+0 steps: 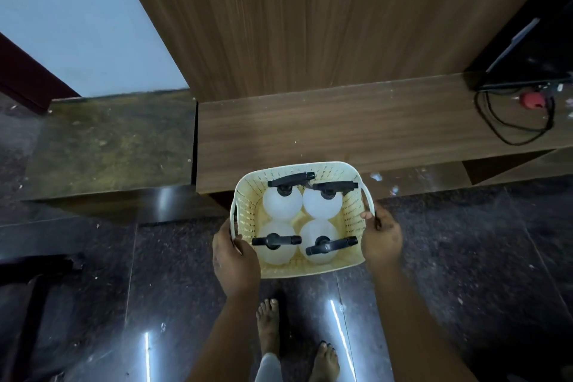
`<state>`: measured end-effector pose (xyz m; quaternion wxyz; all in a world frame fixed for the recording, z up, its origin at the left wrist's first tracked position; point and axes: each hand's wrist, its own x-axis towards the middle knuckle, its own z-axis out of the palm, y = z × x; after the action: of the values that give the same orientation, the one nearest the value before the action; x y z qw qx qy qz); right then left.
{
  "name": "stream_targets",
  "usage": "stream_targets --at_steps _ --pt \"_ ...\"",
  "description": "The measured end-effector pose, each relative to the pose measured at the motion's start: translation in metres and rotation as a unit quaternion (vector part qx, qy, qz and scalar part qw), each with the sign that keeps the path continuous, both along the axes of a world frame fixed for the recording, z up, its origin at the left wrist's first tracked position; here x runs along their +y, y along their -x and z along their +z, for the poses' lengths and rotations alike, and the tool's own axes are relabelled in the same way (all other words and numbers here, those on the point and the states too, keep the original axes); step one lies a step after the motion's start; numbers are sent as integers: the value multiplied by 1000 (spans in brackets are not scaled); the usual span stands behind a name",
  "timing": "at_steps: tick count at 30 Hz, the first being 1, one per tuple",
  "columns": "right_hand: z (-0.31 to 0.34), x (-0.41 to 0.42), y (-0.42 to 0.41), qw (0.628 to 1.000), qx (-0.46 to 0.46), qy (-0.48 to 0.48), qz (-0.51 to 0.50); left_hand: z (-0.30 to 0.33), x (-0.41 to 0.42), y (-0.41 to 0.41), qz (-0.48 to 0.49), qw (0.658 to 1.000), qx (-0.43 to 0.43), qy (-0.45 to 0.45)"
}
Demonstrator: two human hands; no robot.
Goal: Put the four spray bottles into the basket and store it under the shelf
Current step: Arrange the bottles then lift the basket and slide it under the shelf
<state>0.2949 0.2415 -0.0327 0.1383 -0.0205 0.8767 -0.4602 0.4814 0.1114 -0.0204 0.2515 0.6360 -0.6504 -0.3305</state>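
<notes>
The scene is dim, with a soft, slightly grainy look. Bright white streaks of glare lie on the polished dark stone floor (434, 257) (one near the bottom centre, one lower left). The pale blue wall panel (77, 15) is the brightest area. Straight edges bow toward the corners from wide-angle distortion, and the far right edge sinks into blurred shadow.

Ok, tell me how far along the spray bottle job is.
Loading looks done: all four spray bottles stand upright in the cream basket. In hand: the left hand and right hand grip the basket's opposite sides, holding it in front of the wooden shelf. Left: putting the basket under the shelf.
</notes>
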Motion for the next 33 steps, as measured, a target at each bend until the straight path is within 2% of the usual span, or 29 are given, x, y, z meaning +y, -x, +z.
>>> stream_targets --at_steps 5,11,17,24,30,33 --pt "-36 32 -17 996 -66 -58 -11 -34 30 -25 -30 996 -58 -62" --pt "-104 29 -17 989 -114 -85 -26 -99 13 -22 -84 981 -123 -127" --pt "-200 -15 14 993 -94 -74 -17 -193 -28 13 -102 974 -134 -150" --pt "-283 -86 59 1000 -10 -24 7 -279 -97 58 -117 978 -140 -102" --pt "-321 -133 84 999 36 -21 25 -312 -151 84 -121 982 -135 -57" --pt "-333 -152 101 999 18 -27 -7 -319 -170 98 -122 984 -120 -41"
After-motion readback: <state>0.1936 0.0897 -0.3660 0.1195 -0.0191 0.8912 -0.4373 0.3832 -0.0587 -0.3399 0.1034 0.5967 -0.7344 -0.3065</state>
